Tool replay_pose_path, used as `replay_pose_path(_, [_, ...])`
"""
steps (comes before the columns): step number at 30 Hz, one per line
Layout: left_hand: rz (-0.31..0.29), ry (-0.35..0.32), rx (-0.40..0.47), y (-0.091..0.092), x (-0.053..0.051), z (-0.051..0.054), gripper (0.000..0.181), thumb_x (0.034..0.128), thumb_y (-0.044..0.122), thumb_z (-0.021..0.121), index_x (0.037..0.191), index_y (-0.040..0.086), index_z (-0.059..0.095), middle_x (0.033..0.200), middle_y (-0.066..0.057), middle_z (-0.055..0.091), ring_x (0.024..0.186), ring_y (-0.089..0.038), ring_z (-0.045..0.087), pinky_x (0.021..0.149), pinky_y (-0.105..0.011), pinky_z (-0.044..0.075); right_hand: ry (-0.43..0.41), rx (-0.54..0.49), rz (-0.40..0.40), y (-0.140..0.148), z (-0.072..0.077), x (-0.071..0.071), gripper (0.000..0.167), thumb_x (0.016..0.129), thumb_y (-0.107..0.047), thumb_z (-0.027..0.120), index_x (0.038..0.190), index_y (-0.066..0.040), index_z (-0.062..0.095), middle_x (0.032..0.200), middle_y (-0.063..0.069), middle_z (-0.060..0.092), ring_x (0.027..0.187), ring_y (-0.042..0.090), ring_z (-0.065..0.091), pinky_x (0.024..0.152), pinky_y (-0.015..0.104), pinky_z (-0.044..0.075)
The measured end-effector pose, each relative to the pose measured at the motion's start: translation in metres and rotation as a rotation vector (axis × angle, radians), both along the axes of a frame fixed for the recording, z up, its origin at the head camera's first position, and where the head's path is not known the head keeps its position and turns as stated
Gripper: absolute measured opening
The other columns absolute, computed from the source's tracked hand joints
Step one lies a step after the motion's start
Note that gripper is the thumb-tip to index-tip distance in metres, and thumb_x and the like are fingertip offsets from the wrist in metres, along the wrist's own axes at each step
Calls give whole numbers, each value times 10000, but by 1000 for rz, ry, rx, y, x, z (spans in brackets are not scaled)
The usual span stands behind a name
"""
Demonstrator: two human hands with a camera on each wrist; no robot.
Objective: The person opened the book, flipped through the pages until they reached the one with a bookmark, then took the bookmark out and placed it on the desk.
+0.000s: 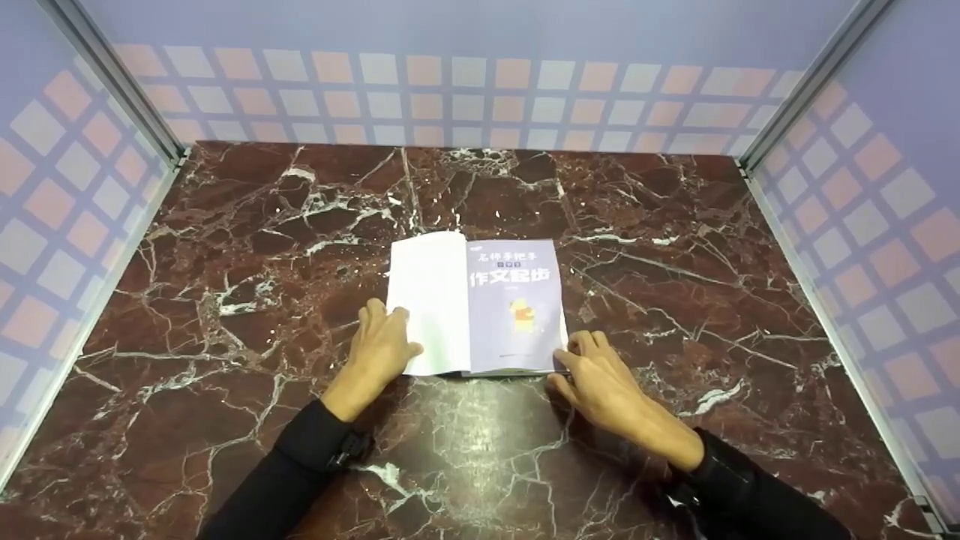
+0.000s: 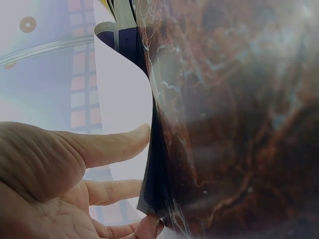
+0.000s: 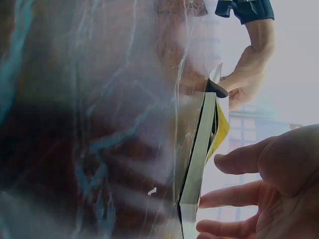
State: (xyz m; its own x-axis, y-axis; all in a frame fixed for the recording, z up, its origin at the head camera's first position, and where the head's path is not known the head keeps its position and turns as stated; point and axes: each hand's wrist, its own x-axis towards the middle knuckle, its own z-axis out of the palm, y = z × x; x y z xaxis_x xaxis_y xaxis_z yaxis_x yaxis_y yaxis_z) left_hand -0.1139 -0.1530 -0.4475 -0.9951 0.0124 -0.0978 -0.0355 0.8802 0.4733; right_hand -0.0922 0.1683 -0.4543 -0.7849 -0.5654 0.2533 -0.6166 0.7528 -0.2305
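An open book lies on the marbled table, its left side a blank white page [image 1: 429, 300], its right a lilac title page [image 1: 514, 300] with a small yellow bear. The left hand [image 1: 381, 345] rests at the lower left edge; in the left wrist view its thumb [image 2: 119, 147] lies on the white page, with fingertips by the dark cover's edge. At the lower right corner is the right hand [image 1: 604, 382]; in the right wrist view its fingertips touch the edge of the page block [image 3: 199, 159], the thumb held apart from it.
The dark red marble tabletop [image 1: 262, 315] spreads around the book. Lilac panels with pink and white squares stand at the back [image 1: 465, 97], left [image 1: 60, 172] and right [image 1: 877, 187], joined by metal corner posts.
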Motion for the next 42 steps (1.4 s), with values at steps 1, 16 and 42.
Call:
replay_pose_path(1, [-5,9,-8,0,0,0,367,850,121,834,1080,-79,631,1150,-280,440,1133,-455,440,924,-544,517,13,3,4,-1,0,0,190,878,-156,804,908,-11,685,995,205,583,884,358,504,736,476,494])
replay_pose_path(16, [-19,-16,17,0,-1,-2,319,860,85,808,1044,-101,627,1131,-291,463,1110,-463,460,967,-568,497,-33,8,53,-16,1,-10,124,950,-165,726,924,-52,685,1127,240,607,1139,485,551,942,640,512])
replay_pose_path(42, [-23,21,0,1,2,-3,344,869,107,816,1076,-97,631,1118,-277,474,1105,-448,463,964,-543,514,-331,-281,-78,-34,7,-30,214,1015,-155,644,1152,10,646,1019,162,687,972,337,649,867,500,574])
